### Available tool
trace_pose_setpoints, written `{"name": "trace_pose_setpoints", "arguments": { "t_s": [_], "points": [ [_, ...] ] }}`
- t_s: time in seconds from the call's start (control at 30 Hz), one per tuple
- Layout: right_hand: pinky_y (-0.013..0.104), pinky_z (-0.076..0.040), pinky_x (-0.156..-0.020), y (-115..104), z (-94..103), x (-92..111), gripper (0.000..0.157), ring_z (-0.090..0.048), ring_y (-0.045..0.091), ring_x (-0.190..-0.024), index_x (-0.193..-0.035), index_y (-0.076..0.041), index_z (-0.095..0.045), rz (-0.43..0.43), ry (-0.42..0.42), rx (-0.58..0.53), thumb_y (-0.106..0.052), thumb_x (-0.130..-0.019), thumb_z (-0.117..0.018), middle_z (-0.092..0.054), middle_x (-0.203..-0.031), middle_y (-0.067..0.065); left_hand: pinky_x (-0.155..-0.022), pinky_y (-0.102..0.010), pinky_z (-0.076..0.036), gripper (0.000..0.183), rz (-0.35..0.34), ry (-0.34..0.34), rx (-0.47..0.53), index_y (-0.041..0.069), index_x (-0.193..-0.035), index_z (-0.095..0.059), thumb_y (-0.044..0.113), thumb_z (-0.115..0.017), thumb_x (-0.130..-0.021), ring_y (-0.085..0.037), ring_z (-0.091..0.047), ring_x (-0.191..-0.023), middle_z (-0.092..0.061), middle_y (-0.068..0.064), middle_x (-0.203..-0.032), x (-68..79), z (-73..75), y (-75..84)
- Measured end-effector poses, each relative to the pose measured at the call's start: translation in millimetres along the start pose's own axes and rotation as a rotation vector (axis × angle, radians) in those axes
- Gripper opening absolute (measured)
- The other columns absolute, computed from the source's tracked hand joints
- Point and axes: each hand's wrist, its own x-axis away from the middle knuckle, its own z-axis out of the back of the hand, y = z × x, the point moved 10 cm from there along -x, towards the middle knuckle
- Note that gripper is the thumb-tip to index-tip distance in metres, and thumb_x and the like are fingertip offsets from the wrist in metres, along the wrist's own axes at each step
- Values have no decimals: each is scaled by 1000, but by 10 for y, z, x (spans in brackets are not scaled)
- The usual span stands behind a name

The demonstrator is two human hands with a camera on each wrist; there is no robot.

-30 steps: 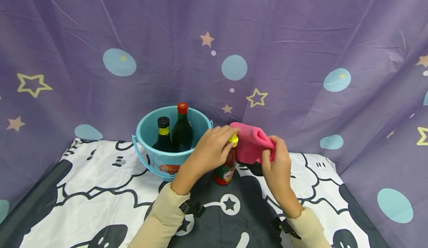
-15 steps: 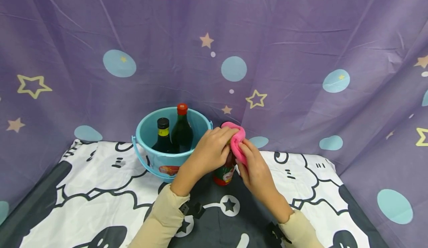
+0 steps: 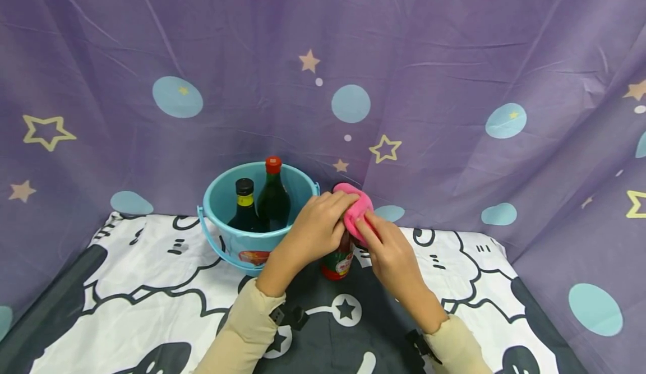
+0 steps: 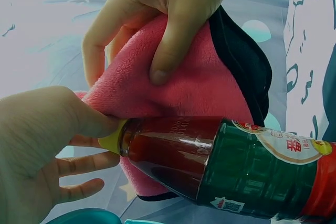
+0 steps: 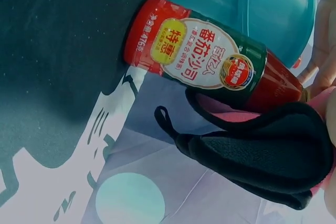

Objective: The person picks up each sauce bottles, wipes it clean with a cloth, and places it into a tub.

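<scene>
A ketchup bottle [image 3: 335, 266] with a green-and-red label and yellow cap [image 4: 109, 141] stands on the patterned cloth. My left hand [image 3: 315, 225] pinches it by the cap, thumb on one side and fingers on the other in the left wrist view. My right hand [image 3: 396, 259] grips a folded pink towel [image 4: 184, 90] and presses it to the bottle's upper part. The towel's dark backing and hanging loop [image 5: 165, 123] show in the right wrist view. Label and lower bottle stay uncovered; in the head view the hands and towel hide the neck.
Just left of the hands stands a light-blue bucket [image 3: 229, 243] with its handle down. Inside are a black-capped dark bottle [image 3: 245, 214] and a red-capped dark bottle [image 3: 274, 203]. A purple curtain [image 3: 434, 155] hangs close behind.
My right hand has brought the towel left from beside the bottle and folded it round the upper part; over the last half second it shifted slightly. My left hand stays on the cap.
</scene>
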Motion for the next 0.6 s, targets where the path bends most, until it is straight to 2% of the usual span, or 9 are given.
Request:
{"name": "trace_pose_setpoints", "arguments": {
  "t_s": [0.27, 0.47, 0.6],
  "points": [
    [46, -55, -89, 8, 14, 2, 37, -67, 36, -100, -125, -2, -70, 18, -3, -16, -2, -103, -40, -69, -121, 18, -97, -46, -54, 42, 5, -9, 19, 13, -134, -64, 8, -68, -92, -25, -66, -105, -68, -4, -127, -6, -6, -2],
    [46, -56, -90, 6, 9, 1, 33, -68, 35, -100, -119, -2, -71, 25, -12, -34, 0, -102, -43, -70, -117, 17, -94, -43, -55, 43, 17, -19, 25, 12, -133, -63, 9, -72, -91, -24, -65, -100, -70, -4, -118, -10, -5, -2],
    [47, -56, -90, 15, 4, 10, 32, -68, 35, -101, -118, -3, -71, 25, -25, -35, 5, -97, -49, -70, -116, 17, -94, -43, -55, 43, 17, -18, 24, 11, -133, -63, 10, -73, -91, -24, -65, -100, -69, -5, -118, -11, 0, 8]
  ]
}}
